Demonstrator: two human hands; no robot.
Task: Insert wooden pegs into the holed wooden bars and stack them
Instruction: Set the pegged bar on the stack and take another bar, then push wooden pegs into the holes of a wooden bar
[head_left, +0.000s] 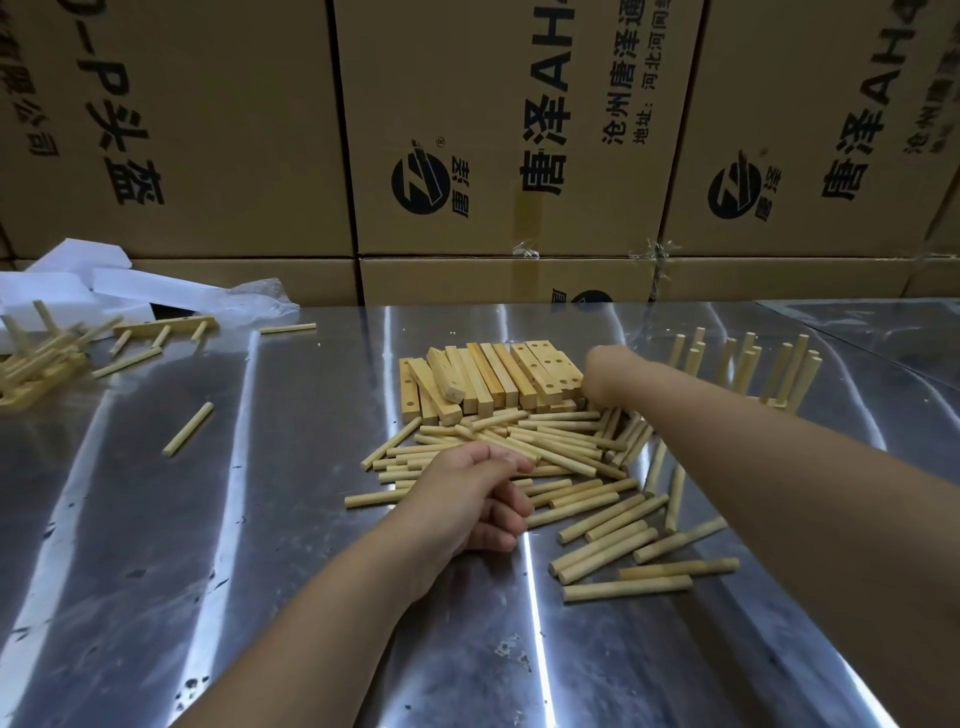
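Observation:
A row of holed wooden bars (488, 379) lies in the middle of the shiny metal table (234, 545). Just in front of the bars, a loose heap of wooden pegs (571, 447) spreads toward me. My left hand (478, 499) rests on the near left of this heap, fingers curled, thumb and forefinger pinched on a peg. My right hand (608, 374) is blurred and reaches to the right end of the bars, touching them; its grip is unclear. Behind my right forearm stand bars with upright pegs (748, 369).
At the far left lies a pile of pegged bars (36, 353), one pegged bar (166, 327) on its side, and white packing pieces (104, 280). Single pegs (188, 429) (288, 328) lie apart. Cardboard boxes (493, 130) wall off the table's far edge.

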